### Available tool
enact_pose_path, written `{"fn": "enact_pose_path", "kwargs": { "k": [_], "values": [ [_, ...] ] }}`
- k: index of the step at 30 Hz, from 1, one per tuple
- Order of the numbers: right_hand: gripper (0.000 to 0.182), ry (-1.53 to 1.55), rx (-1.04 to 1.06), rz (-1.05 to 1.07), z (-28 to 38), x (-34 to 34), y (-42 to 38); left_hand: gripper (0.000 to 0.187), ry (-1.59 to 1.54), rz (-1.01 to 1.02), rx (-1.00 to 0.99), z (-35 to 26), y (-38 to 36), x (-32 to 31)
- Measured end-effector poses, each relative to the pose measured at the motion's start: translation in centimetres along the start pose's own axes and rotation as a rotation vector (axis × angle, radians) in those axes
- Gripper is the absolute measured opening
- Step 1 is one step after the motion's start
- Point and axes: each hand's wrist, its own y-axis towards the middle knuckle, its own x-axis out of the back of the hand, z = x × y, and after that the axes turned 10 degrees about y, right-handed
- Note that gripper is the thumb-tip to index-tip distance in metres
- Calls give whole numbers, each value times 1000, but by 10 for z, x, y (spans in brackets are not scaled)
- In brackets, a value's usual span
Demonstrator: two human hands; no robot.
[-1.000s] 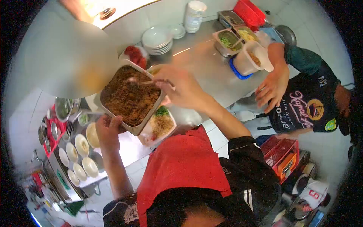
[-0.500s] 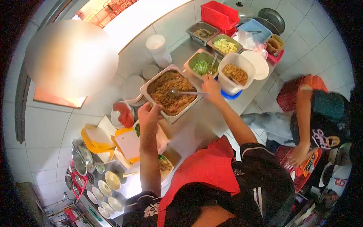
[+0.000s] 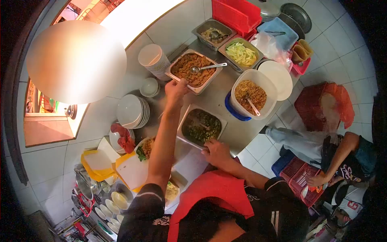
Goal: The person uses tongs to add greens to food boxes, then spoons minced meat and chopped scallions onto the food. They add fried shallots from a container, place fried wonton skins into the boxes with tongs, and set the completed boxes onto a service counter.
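Note:
My left hand [image 3: 176, 92] is closed on the near left rim of a metal pan of brown minced food [image 3: 189, 67]. A ladle [image 3: 209, 67] rests across that pan, its bowl in the food. Closer to me, a second metal pan holds chopped greens [image 3: 201, 128] with a utensil partly sunk in them. Its near right corner is gripped by my right hand [image 3: 217, 153], whose fingers are partly hidden.
To the right stands a white tub of brown crumbly food [image 3: 250, 94] with a spoon. Beyond are a pan of pale cut strips [image 3: 242, 53] and a red bin [image 3: 238, 16]. Plates [image 3: 131, 111] and food boxes [image 3: 133, 167] lie left. Another person [image 3: 334, 153] bends at right.
The pan of brown food has moved away from me, toward the wall. The greens pan is now nearer me, and my right hand has come down with it.

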Motion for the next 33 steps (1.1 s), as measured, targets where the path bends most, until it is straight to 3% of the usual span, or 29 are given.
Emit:
{"fn": "enact_pose_path", "kwargs": {
  "k": [6,9,12,15,18,21,22,25,27,29,33],
  "values": [
    [24,123,35,52,4,11,-6,31,24,35,98,56,68,-8],
    [23,167,39,49,4,9,-6,34,-15,-12,49,42,60,-22],
    [21,161,78,7,2,0,-7,35,-219,136,27,70,108,-18],
    [20,225,115,-12,0,-5,-9,29,50,54,-174,44,71,0],
    [24,190,81,110,0,3,-7,41,846,151,-446,64,22,50],
    [30,162,-87,257,8,17,0,44,929,330,-171,75,-78,85],
    [32,188,-92,202,6,16,3,41,951,358,-101,76,-108,92],
    [37,295,-102,21,-12,-6,24,31,794,192,-198,137,-155,107],
    [39,444,-213,48,-18,-20,41,27,659,167,-202,128,-196,98],
    [40,612,-408,252,-10,-21,50,24,542,139,-216,123,-226,87],
    [35,487,-335,237,29,-16,10,17,654,-41,-448,140,-259,109]
  ]
}}
